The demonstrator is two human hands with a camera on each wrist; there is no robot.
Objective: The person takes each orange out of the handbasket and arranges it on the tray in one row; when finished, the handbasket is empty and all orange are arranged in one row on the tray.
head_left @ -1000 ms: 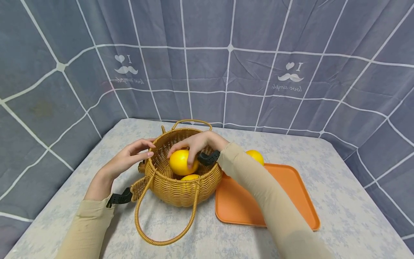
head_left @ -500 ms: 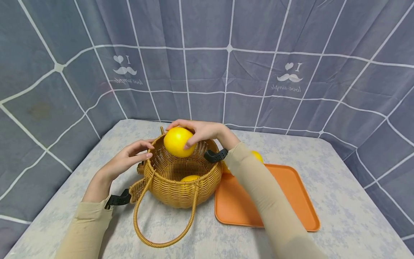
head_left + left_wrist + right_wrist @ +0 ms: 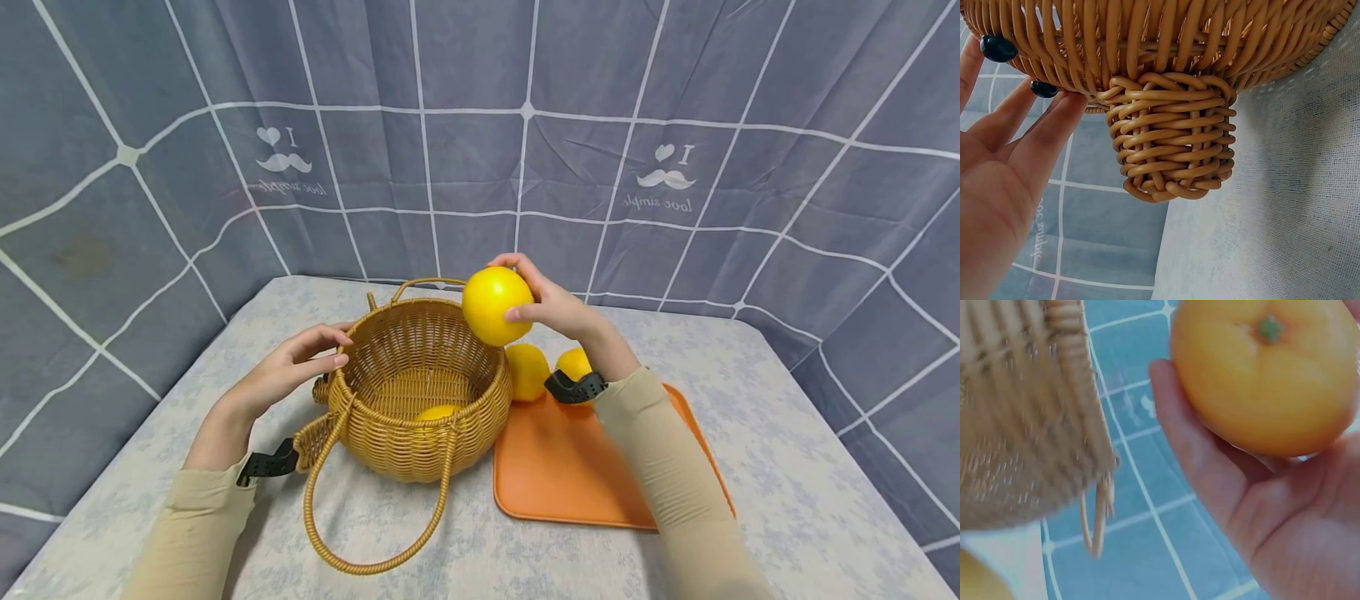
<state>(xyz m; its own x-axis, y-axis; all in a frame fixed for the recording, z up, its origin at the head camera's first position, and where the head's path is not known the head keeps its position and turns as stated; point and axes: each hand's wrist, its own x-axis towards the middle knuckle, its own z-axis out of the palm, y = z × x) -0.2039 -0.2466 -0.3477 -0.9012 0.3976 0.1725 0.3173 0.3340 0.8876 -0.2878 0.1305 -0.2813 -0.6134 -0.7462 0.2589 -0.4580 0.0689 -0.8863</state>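
An orange (image 3: 497, 305) with a green stem spot, clearest as an orange (image 3: 1266, 375) in the right wrist view, is held by my right hand (image 3: 558, 308) just above the basket's right rim. The tan wicker basket (image 3: 420, 450) stands upright on the table, with another orange (image 3: 437, 412) on its floor, partly hidden by the front wall. My left hand (image 3: 288, 367) rests its fingertips on the basket's left rim. In the left wrist view, the fingers of the left hand (image 3: 1004, 169) lie nearly straight against the wicker, beside dark bead eyes (image 3: 999, 49).
Right of the basket lies an orange tray (image 3: 577, 467). Two more oranges are at its back: one orange (image 3: 527, 372) close beside the basket, another orange (image 3: 573, 364) partly behind my right wrist. One basket handle (image 3: 375, 567) hangs forward onto the table. A grey curtain (image 3: 480, 167) surrounds the table.
My right hand has lifted the orange out of the basket and carried it right, over the rim. The left hand has stayed at the basket's left side.
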